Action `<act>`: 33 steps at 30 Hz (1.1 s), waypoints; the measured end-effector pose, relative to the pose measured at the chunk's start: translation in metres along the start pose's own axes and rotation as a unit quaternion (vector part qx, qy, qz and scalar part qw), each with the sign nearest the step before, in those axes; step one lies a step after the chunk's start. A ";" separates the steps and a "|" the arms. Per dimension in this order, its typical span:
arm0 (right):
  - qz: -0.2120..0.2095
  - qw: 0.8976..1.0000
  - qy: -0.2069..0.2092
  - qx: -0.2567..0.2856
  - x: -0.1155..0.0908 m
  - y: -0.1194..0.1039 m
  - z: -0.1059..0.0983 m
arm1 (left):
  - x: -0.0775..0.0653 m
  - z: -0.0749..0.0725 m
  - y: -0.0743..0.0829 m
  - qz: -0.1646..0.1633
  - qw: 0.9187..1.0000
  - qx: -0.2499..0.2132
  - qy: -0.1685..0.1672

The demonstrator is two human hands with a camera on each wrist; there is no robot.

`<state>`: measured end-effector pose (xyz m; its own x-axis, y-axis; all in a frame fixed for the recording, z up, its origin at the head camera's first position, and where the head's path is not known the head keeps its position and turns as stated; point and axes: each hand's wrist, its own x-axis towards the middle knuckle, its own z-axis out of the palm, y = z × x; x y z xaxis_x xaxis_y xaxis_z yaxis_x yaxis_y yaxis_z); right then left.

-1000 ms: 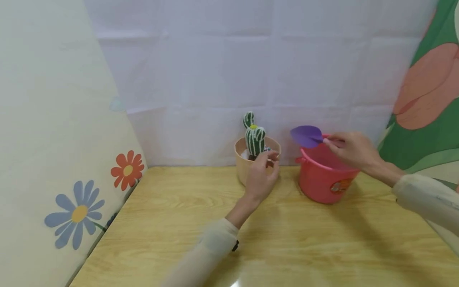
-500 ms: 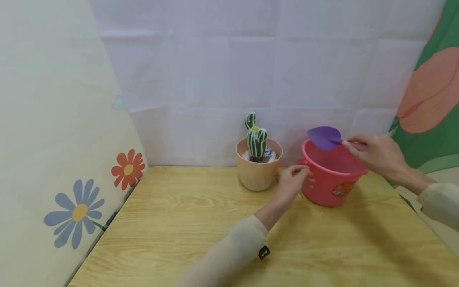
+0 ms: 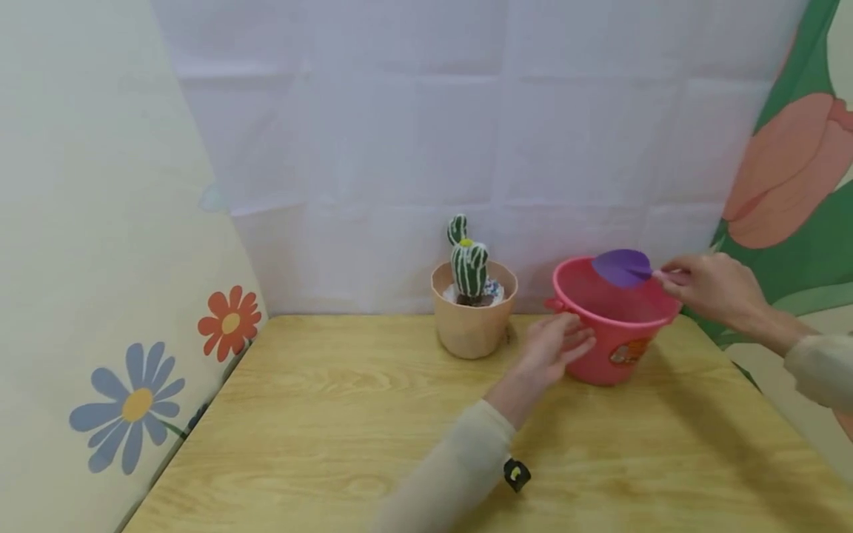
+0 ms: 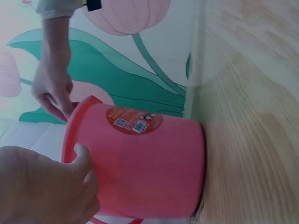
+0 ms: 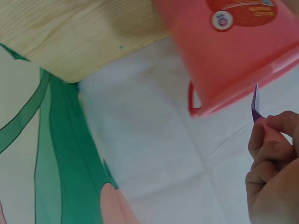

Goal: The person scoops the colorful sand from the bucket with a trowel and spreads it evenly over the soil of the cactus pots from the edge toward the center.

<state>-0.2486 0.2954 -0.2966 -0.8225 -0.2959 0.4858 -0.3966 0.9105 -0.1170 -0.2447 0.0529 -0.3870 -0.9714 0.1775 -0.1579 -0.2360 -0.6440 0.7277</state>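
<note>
In the head view a purple toy shovel hangs over the mouth of a pink bucket. My right hand grips its pink handle, fingers curled round it; the right wrist view shows the same grip, with the blade seen edge-on. At the bucket's left side, just below the rim, is my left hand, its fingers loosely extended. In the left wrist view its thumb and fingers overlap the bucket wall; whether they touch it I cannot tell. What lies inside the bucket is hidden.
Left of the bucket stands a peach flowerpot holding a green and white toy cactus. The wooden table ends at a white cloth backdrop behind. Flower-printed panels flank both sides.
My left hand has left the flowerpot and moved right to the bucket's side, its fingers loosening. My right hand has moved right with the shovel, which is now lower over the bucket.
</note>
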 end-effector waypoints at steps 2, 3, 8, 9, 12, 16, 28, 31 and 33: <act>0.002 1.000 -0.015 -0.005 0.000 0.007 0.002 | 0.000 0.005 -0.003 0.005 1.000 -0.013 0.017; 0.002 1.000 -0.023 -0.008 0.001 0.010 0.003 | 0.000 0.008 -0.004 0.007 1.000 -0.019 0.023; -0.007 0.998 -0.064 -0.024 0.005 0.024 0.008 | 0.000 0.014 -0.010 0.016 0.997 -0.050 0.056; -0.011 0.997 -0.071 -0.029 0.006 0.026 0.009 | 0.000 0.015 -0.011 0.020 0.997 -0.053 0.059; -0.032 0.994 -0.092 -0.039 0.011 0.029 0.010 | 0.001 0.016 -0.013 0.035 0.995 -0.063 0.065; -0.058 0.991 -0.111 -0.055 0.019 0.029 0.012 | 0.005 0.018 -0.015 0.047 0.994 -0.077 0.065; -0.104 0.978 -0.159 -0.082 0.037 0.019 0.027 | 0.006 0.027 -0.017 0.032 0.989 -0.119 0.083; -0.116 0.976 -0.166 -0.083 0.040 0.018 0.032 | 0.005 0.029 -0.017 0.030 0.989 -0.116 0.083; -0.122 0.974 -0.168 -0.086 0.042 0.018 0.036 | 0.005 0.029 -0.017 0.031 0.989 -0.118 0.083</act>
<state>-0.3051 0.2884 -0.3097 -0.8113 -0.5604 0.1668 -0.5458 0.8281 0.1277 -0.2442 0.0864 -0.3812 -0.9705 0.0200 -0.2404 -0.1571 -0.8086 0.5670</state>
